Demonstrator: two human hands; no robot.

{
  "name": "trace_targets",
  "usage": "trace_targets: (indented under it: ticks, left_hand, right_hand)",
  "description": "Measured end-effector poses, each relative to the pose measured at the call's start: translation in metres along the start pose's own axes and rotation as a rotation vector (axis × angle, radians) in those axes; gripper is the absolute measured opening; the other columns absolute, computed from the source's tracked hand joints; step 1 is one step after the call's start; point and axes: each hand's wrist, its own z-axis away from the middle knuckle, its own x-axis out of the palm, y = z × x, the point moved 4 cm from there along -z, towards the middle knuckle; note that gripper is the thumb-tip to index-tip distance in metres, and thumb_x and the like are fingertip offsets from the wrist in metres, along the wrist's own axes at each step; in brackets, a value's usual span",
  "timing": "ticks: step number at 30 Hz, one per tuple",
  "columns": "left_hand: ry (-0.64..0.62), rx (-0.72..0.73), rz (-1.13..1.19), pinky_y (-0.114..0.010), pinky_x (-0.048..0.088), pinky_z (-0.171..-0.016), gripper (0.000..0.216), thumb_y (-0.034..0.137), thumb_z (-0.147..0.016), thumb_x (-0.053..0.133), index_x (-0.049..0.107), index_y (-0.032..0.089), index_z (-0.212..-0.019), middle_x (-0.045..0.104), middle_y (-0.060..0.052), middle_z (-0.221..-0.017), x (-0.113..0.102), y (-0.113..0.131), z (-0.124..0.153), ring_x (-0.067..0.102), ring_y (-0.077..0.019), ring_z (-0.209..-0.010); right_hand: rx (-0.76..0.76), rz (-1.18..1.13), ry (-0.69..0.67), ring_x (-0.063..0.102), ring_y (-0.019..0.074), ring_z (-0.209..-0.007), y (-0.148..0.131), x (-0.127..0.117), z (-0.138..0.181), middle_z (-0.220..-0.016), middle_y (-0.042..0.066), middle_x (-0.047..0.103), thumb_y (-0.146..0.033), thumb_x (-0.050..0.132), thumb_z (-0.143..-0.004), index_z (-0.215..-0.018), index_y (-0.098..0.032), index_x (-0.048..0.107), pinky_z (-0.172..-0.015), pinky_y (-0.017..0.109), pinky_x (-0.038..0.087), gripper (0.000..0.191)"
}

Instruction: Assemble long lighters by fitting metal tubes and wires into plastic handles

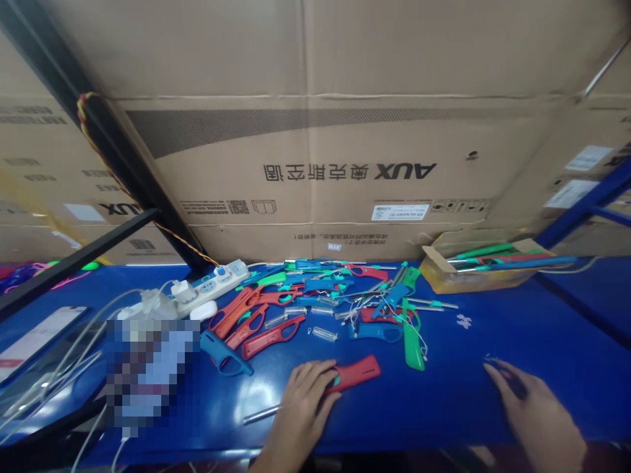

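My left hand (pixel 308 404) is wrapped round a red long-nosed lighter (pixel 359 373) with a green part inside, low over the blue tabletop. The lighter's metal tube (pixel 260 415) sticks out to the left, under the hand. To the right, my right hand (pixel 539 410) has thumb and fingertips pinched together at the tabletop; a tiny pale piece (pixel 489 358) shows at the tips, too small to name. Something dark lies along those fingers, perhaps only shadow. Beyond both hands spreads a heap of red, blue and green lighter shells (pixel 276 333), clear tanks (pixel 324 334) and thin wires.
A cardboard box (pixel 473 279) of lighter parts stands at the back right. Small white pieces (pixel 464 320) lie before it. At left are a power strip (pixel 211 284), chargers, cables and a blurred device (pixel 158 371). Large cartons (pixel 345 131) wall off the back.
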Motion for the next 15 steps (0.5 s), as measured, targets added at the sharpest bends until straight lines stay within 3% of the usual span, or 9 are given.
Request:
trace_targets:
  ticks: [2, 6, 15]
  left_hand:
    - [-0.002, -0.001, 0.004, -0.045, 0.052, -0.093, 0.021, 0.021, -0.099, 0.056, 0.06, 0.021, -0.12, 0.067, -0.008, -0.124, 0.001, -0.001, 0.001, 0.064, -0.0257, -0.109]
    - [-0.015, -0.005, 0.009, -0.045, 0.052, -0.093, 0.023, 0.021, -0.099, 0.058, 0.059, 0.022, -0.121, 0.067, -0.008, -0.126, 0.004, -0.004, 0.002, 0.064, -0.0261, -0.11]
    - [-0.047, -0.006, 0.0, -0.045, 0.053, -0.092, 0.024, 0.024, -0.098, 0.06, 0.06, 0.022, -0.121, 0.067, -0.009, -0.125, 0.005, -0.007, 0.003, 0.064, -0.0265, -0.11]
  right_hand:
    - [0.074, -0.001, -0.042, 0.068, 0.0332, -0.079, 0.004, 0.0, -0.005, -0.122, 0.012, 0.068, -0.074, 0.043, -0.081, -0.109, -0.026, 0.072, -0.056, 0.039, 0.048, 0.063]
    - [0.108, -0.047, 0.009, 0.066, 0.0343, -0.079, 0.008, 0.004, -0.008, -0.119, 0.014, 0.068, -0.074, 0.041, -0.08, -0.108, -0.025, 0.071, -0.054, 0.039, 0.047, 0.064]
    - [0.148, -0.091, 0.016, 0.061, 0.0283, -0.058, 0.024, 0.009, -0.02, -0.113, 0.013, 0.07, -0.073, 0.049, -0.077, -0.1, -0.028, 0.075, -0.048, 0.04, 0.046, 0.058]
